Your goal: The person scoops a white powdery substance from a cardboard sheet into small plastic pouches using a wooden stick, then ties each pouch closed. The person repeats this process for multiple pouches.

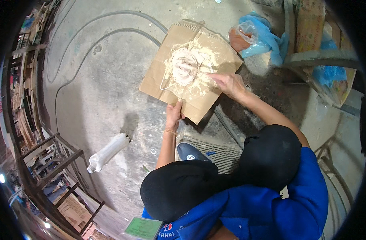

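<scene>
A flat piece of brown cardboard [155,74] is held out in front of my knees, tilted above the concrete floor. On it lies a whitish, paste-like heap [184,66], ringed by scattered pale yellow powder [207,60]. My left hand [174,115] grips the cardboard's near edge, thumb on top and fingers underneath. At the right side of the heap, my right hand [232,85] has its fingers drawn together, with the tips at the powder. Whatever those fingers hold, if anything, is too small to make out.
A white plastic bottle [107,153] lies on the floor at left. Grey hoses [111,32] curve behind the cardboard. Blue plastic bags [259,34] sit at far right beside a metal frame [323,58]. A dark metal rack [51,160] lines the left; a perforated plate [225,154] lies by my shoe.
</scene>
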